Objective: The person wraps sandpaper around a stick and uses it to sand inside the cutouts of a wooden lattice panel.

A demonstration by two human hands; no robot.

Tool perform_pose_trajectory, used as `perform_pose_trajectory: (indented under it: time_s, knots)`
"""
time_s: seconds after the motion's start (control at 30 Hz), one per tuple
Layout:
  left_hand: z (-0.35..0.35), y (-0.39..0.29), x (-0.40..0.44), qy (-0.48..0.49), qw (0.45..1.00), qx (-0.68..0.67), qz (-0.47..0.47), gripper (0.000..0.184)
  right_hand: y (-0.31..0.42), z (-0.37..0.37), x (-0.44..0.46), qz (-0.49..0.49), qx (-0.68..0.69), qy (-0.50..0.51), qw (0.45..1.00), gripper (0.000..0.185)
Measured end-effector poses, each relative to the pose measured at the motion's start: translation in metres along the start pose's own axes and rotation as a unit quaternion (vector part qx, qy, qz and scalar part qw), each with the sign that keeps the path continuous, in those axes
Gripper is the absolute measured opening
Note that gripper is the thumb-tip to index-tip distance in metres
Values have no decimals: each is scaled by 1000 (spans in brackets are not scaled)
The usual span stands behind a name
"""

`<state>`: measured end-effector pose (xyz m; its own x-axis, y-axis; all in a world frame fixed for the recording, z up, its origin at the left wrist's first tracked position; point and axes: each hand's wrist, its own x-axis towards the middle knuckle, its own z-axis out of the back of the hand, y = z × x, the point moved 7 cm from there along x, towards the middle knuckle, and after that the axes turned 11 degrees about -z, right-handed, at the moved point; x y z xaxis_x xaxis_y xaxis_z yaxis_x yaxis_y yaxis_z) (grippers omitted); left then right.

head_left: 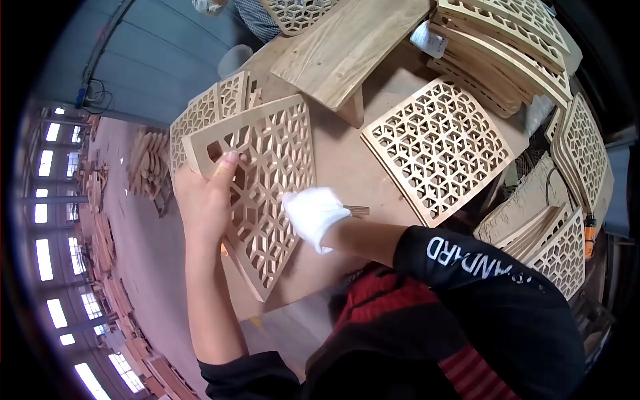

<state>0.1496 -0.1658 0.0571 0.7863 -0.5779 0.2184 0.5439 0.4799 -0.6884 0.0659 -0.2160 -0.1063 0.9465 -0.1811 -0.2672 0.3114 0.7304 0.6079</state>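
Observation:
My left hand (207, 200), bare, grips the left edge of a pale wooden lattice panel (268, 133), its thumb pressed over the front face. The panel stands tilted over the table, with geometric cut-outs framed by a plain border. My right hand (313, 215), in a white glove, is closed against the panel's right side; whatever its fingers hold is hidden. A short brown striped strip (360, 211) shows just behind my right wrist, and I cannot tell whether it is held or lies on the table. Right of the hands, similar lattice panels (440, 143) lie stacked flat.
A wooden board on supports (347, 50) stands at the table's back. More panels (230, 93) are behind the held one, and curved stacks (507, 63) fill the back right. An orange tool (589, 235) is at far right. Another person's checked sleeve (257, 19) shows at the top.

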Motion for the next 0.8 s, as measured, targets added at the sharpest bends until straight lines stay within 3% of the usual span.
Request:
perform_pose_trajectory:
  time_s: [0.03, 0.23, 0.27, 0.37, 0.4, 0.5, 0.53, 0.63, 0.67, 0.77, 0.8]
  knots:
    - [1, 2, -1, -8, 1000, -22, -5, 18, 0, 0, -2, -12, 15, 29, 999, 10]
    - [13, 24, -9, -47, 994, -70, 64, 21, -23, 4, -33, 27, 114, -49, 992, 10]
    - [12, 24, -7, -14, 998, -56, 39, 20, -20, 5, -27, 11, 144, 5, 990, 9]
    - [2, 1, -7, 10, 1000, -14, -4, 21, 0, -8, 2, 7, 3, -15, 1000, 9]
    - [4, 0, -7, 16, 1000, 7, 18, 20, -5, -16, 5, 36, 41, -40, 998, 10]
    - [12, 18, -13, -34, 998, -34, 42, 19, -26, -1, -27, -3, 117, -23, 993, 10]
    - [14, 20, -16, -41, 996, -66, 40, 19, -32, 1, -33, 16, 135, -66, 988, 10]
    - [13, 23, -16, -21, 997, -57, 49, 20, -25, 3, -26, 20, 111, -64, 992, 10]
    - [11, 20, -14, 1, 998, -47, 36, 20, -16, -3, -13, -22, 44, 38, 998, 10]
    - [5, 9, -12, 19, 1000, -20, -2, 21, 1, -8, -3, 33, -12, -34, 999, 11]
    - [6, 8, -13, 9, 1000, -23, 14, 21, -3, -9, -10, 18, 29, -12, 999, 11]
